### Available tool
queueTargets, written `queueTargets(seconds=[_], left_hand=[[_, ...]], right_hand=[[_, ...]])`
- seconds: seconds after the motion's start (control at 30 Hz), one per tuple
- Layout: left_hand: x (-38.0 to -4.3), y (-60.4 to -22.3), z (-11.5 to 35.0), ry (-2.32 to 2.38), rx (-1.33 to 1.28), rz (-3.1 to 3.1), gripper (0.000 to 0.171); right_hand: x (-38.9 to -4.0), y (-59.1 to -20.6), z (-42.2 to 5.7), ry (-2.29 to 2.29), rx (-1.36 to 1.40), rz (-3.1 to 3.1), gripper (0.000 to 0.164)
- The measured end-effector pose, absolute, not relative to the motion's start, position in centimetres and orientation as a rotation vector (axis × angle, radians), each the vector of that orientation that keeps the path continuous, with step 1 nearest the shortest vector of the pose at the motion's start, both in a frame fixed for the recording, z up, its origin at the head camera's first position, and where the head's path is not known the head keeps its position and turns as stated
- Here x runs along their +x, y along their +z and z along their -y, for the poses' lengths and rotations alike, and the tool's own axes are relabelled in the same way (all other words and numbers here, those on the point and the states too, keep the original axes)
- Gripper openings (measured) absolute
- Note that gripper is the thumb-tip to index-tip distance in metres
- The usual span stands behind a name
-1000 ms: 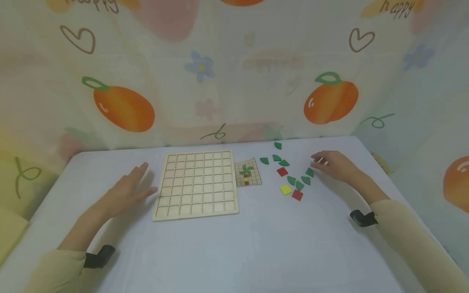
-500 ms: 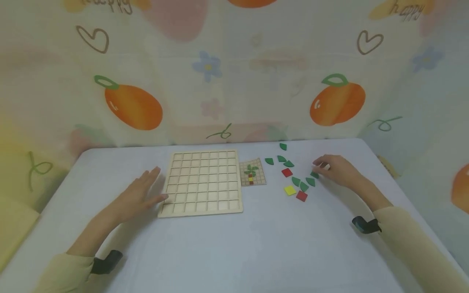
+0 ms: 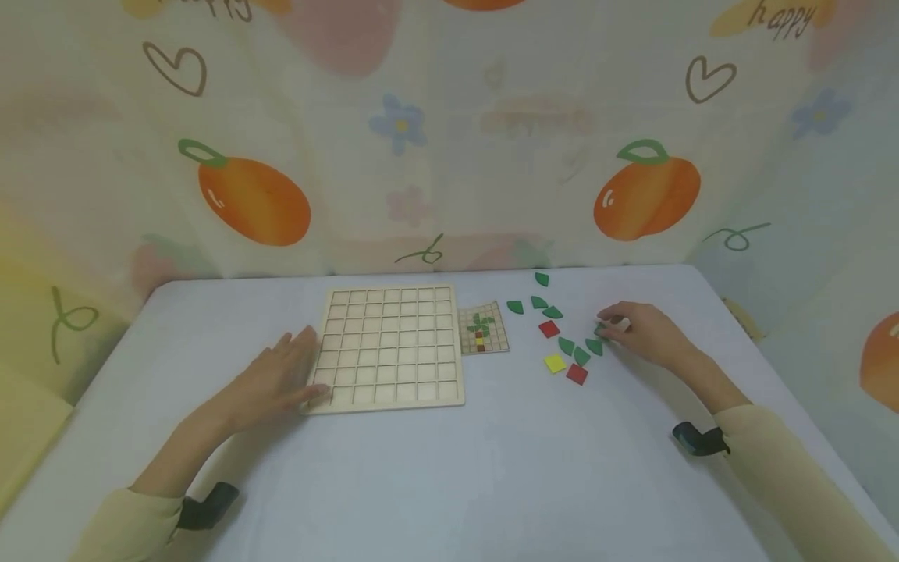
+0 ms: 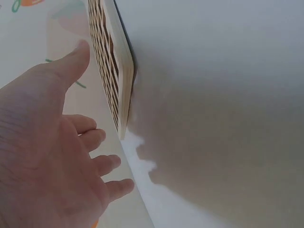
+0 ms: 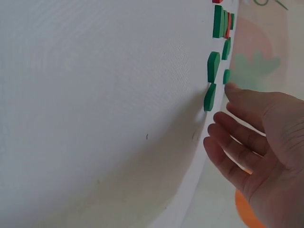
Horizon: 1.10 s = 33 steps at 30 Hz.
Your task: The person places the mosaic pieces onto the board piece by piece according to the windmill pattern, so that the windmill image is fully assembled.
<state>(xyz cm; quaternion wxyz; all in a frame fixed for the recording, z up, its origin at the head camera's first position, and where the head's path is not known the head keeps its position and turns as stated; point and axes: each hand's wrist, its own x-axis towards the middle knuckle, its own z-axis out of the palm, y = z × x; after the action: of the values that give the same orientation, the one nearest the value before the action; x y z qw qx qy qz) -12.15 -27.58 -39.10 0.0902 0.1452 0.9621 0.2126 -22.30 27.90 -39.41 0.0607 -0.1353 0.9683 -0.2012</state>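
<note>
"Green quarter-round tile [image 3: 598, 329]: where is it?"

"Right of centre in the head view, at the tips of the right hand's [image 3: 644, 334] thumb and forefinger. I cannot tell whether they pinch it or only touch it; the remaining fingers are loosely bent."

"And the left hand [image 3: 270, 384]?"

"Released: fingers extended, thumb by the lower-left corner of the wooden grid board [image 3: 390, 340], left of centre. Whether it touches the rim, I cannot say."

"What shows in the board's compartments?"

"Those in sight show a pale, flat wooden floor. They are squarish, seven across and seven down, parted by thin raised ribs. The frame's edge is smooth, with a blunted corner in the left wrist view."

"And beside it?"

"A pattern card [image 3: 500, 340], just at the right rim, its surface slightly curled. Its printed grid carries green petal shapes in a pinwheel above a short red and yellow column."

"The loose pieces?"

"Seven more green tiles [image 3: 566, 346], each with a curved side, scattered right of centre. Two red square tiles [image 3: 549, 329] lie near them, with a yellow square tile [image 3: 555, 364] between. All are thin and flat, on the white tabletop [image 3: 456, 476]."
</note>
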Motion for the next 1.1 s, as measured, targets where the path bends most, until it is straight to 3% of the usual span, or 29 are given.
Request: queueTargets(seconds=[0.33,1.1], left_hand=[[-11.4,-39.3,26.9,0.58,0.481,-2.856,0.103],[-10.9,-40.0,26.3,0.562,0.48,-2.854,0.098]], right_hand=[[-22.2,-39.5,-27.8,-0.625,-0.458,-2.942,0.033],[-22.6,-39.7,-26.6,-0.637,-0.271,-2.914,0.034]])
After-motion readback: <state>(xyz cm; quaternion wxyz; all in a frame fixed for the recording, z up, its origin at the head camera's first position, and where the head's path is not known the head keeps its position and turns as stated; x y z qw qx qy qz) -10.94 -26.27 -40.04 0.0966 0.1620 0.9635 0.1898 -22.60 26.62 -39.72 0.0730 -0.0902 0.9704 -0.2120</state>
